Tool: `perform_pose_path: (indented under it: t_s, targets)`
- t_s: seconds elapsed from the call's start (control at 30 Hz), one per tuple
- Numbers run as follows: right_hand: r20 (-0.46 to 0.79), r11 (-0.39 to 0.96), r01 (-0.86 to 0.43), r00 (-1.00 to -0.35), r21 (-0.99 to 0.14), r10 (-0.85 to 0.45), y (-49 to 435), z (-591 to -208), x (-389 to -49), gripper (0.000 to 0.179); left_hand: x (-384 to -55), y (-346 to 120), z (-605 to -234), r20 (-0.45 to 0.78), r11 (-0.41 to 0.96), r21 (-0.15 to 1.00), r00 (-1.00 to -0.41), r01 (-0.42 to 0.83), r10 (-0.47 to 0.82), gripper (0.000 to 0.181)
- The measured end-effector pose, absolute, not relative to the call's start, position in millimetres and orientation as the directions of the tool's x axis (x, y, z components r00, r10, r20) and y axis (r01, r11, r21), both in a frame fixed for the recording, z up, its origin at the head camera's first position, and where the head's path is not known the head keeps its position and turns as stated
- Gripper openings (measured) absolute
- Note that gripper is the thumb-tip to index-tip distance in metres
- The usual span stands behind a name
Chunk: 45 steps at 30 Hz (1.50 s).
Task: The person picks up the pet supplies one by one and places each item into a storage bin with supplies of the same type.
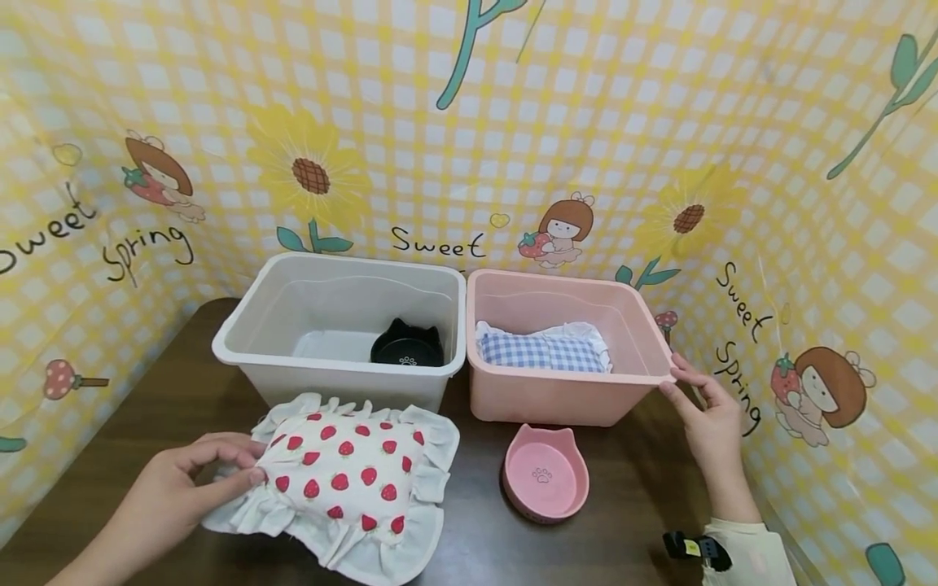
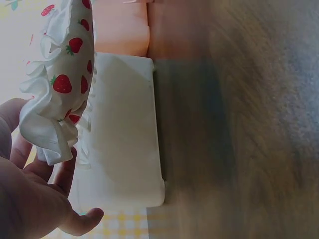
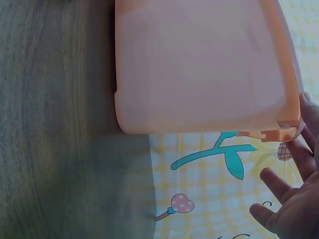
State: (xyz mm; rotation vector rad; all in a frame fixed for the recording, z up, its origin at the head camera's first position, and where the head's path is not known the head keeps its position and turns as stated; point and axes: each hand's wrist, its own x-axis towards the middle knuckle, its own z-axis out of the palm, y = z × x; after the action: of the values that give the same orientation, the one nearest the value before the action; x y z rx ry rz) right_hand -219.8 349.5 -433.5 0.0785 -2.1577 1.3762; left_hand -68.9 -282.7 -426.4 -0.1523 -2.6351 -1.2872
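My left hand [image 1: 179, 484] is pinching the ruffled left edge of the strawberry pillow [image 1: 348, 468], thumb on top, and it's holding the thing in front of the grey bin [image 1: 344, 382]. Looks lifted to me, though I honestly can't tell from up here whether its near corner brushes the table [image 1: 630, 513]. My right hand [image 1: 711, 415] has thumb and finger pinched round the front right corner of the pink bin [image 1: 550, 399], other fingers loose. Both bins sit side by side towards the table's back edge, the grey one nearer the back left corner. There's a black bowl [image 1: 406, 343] in the right end of the grey bin and a blue checked pillow [image 1: 542, 352] lying in the pink one. A pink bowl [image 1: 545, 472] sits on the table just in front of the pink bin. Yellow checked cloth [image 1: 410, 146] wraps the back and sides.
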Motion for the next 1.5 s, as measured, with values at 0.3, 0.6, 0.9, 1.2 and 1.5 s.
perform_pose_path:
  t_s: [0.3,0.6,0.9,1.2,1.5]
  targets:
    - [0.502,0.475,-0.349,-0.830,-0.808,0.243,349.3,-426.3,-219.7,0.028,-72.2,-271.0,-404.5,0.289,0.593,0.762,-0.956,0.260,0.048,0.014]
    - [0.443,0.456,-0.295,-0.858,-0.840,0.260,348.2,-433.5,-215.8,0.028,-73.7,-262.3,-383.1,0.320,0.555,0.770,-0.943,0.315,0.092,0.019]
    - [0.474,0.398,-0.353,-0.841,-0.846,0.260,341.7,-439.1,-216.4,0.026,-84.9,-260.0,-351.2,0.313,0.564,0.761,-0.943,0.322,0.117,0.015]
    - [0.466,0.402,-0.349,-0.851,-0.847,0.243,343.5,-437.3,-220.1,0.027,-108.9,-242.4,-319.5,0.289,0.553,0.779,-0.952,0.295,0.101,0.006]
    - [0.477,0.402,-0.355,-0.839,-0.844,0.261,349.7,-433.7,-218.1,0.026,-142.2,-214.9,-295.8,0.286,0.542,0.799,-0.957,0.262,0.041,0.015]
